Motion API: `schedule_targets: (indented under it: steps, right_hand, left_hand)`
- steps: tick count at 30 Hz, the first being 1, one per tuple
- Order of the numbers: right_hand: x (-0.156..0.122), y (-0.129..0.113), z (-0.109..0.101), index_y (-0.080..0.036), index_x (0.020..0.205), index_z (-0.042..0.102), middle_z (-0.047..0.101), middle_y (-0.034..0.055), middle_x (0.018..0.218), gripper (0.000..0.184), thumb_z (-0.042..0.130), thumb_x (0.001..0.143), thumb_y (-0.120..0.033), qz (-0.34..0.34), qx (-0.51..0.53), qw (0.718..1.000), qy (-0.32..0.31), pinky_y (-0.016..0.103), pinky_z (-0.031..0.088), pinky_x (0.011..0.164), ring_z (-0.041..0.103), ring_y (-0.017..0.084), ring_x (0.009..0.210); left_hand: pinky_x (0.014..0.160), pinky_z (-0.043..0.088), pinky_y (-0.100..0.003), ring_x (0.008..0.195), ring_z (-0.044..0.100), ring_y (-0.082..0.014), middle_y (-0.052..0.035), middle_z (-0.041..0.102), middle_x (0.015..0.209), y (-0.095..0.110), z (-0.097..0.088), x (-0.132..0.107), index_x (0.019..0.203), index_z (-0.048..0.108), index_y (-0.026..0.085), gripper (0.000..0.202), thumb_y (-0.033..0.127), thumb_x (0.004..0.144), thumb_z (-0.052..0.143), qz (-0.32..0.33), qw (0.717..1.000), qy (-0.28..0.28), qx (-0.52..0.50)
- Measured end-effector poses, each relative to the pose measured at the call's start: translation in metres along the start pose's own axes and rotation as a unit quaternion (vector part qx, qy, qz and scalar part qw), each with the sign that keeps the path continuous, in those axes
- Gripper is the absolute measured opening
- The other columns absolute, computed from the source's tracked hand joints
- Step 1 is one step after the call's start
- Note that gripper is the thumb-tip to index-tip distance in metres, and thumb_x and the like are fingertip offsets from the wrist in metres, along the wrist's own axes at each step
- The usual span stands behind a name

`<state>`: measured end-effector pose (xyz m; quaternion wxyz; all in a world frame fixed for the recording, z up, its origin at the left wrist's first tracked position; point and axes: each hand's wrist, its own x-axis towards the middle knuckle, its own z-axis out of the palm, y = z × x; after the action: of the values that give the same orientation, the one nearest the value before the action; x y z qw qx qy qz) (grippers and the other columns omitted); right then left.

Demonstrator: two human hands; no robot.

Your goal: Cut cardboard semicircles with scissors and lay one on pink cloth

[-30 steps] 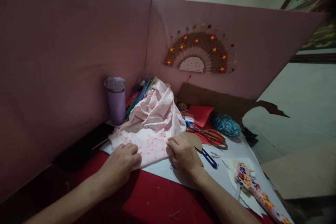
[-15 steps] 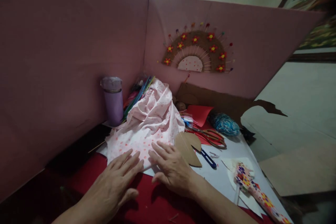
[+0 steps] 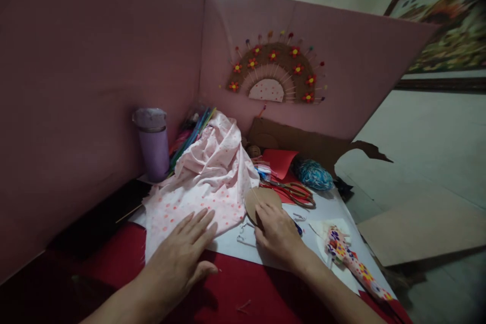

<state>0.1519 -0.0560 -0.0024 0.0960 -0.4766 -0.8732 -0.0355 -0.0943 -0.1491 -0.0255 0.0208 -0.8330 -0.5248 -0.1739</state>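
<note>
My left hand (image 3: 186, 248) lies flat with its fingers stretched over the near edge of a pink dotted cloth (image 3: 208, 182). The cloth is smooth at the front and bunched up behind. My right hand (image 3: 277, 230) is on a brown cardboard cutout (image 3: 252, 197), its fingers curled over the lower part and hiding it. Only the rounded top of the cutout shows. Just right of that hand, a bit of a dark blue cutter (image 3: 298, 229) peeks out. Red-handled scissors (image 3: 294, 190) rest behind the cutout.
A purple tumbler (image 3: 154, 149) stands at the left wall. Blue yarn (image 3: 313, 174), red paper (image 3: 280, 161) and a large cardboard sheet (image 3: 296, 136) lie at the back. A flower-patterned glue gun (image 3: 349, 255) is at right. A decorated cardboard arch (image 3: 279, 53) hangs on the pink partition.
My right hand has moved right, off the cloth and onto the cardboard cutout. The cloth's front edge now shows more. My left hand is still flat on the cloth. The view has shifted slightly.
</note>
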Motion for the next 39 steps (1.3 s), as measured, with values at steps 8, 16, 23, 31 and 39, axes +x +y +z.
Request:
schedule_targets:
  steps: [8, 16, 23, 31, 39]
  right_hand:
    - [0.009, -0.005, 0.008, 0.003, 0.132, 0.047, 0.055, 0.0256, 0.128, 0.066, 0.053, 0.068, -0.013, -0.025, -0.037, 0.998, -0.04, 0.041, 0.044, 0.096, 0.051, 0.034, 0.118]
    - [0.002, -0.011, 0.001, -0.001, 0.128, 0.047, 0.066, 0.0231, 0.108, 0.051, 0.047, 0.078, -0.01, 0.055, -0.071, 0.996, -0.005, 0.034, 0.048, 0.073, 0.065, 0.03, 0.094]
    - [-0.003, -0.002, -0.011, -0.017, 0.106, 0.062, 0.072, 0.0107, 0.096, 0.025, 0.047, 0.086, -0.015, 0.064, -0.002, 0.998, -0.018, 0.029, 0.042, 0.064, 0.068, 0.025, 0.084]
    - [-0.008, 0.016, -0.02, -0.014, 0.114, 0.062, 0.073, 0.0133, 0.091, 0.034, 0.039, 0.09, -0.02, 0.18, 0.073, 0.967, 0.163, 0.032, 0.044, 0.066, 0.068, 0.026, 0.077]
    - [0.026, -0.01, -0.024, -0.019, 0.101, 0.069, 0.072, 0.0065, 0.095, 0.028, 0.047, 0.085, -0.025, 0.066, 0.373, 0.911, 0.163, 0.029, 0.047, 0.076, 0.065, 0.022, 0.086]
  left_hand:
    - [0.112, 0.025, -0.047, 0.139, 0.024, -0.0285, -0.0124, 0.03, 0.15, 0.012, 0.008, 0.006, 0.146, 0.03, 0.022, 0.078, 0.063, 0.082, 0.044, 0.043, 0.991, -0.098, -0.075]
    - [0.112, 0.023, -0.052, 0.14, 0.023, -0.03, -0.0086, 0.027, 0.152, 0.011, 0.004, 0.006, 0.147, 0.026, 0.028, 0.074, 0.062, 0.083, 0.042, 0.065, 0.988, -0.107, -0.086]
    - [0.111, 0.026, -0.053, 0.138, 0.027, -0.0312, -0.0072, 0.03, 0.151, 0.007, 0.011, 0.004, 0.147, 0.026, 0.031, 0.072, 0.059, 0.083, 0.046, 0.085, 0.99, -0.069, -0.087]
    - [0.107, 0.031, -0.056, 0.135, 0.033, -0.035, -0.0079, 0.039, 0.149, 0.007, 0.007, 0.006, 0.14, 0.041, 0.032, 0.062, 0.058, 0.084, 0.045, 0.108, 0.99, -0.065, -0.062]
    - [0.101, 0.04, -0.05, 0.126, 0.048, -0.0322, -0.0112, 0.056, 0.135, 0.019, 0.008, -0.001, 0.129, 0.055, 0.025, 0.06, 0.06, 0.08, 0.052, 0.121, 0.992, 0.014, -0.035]
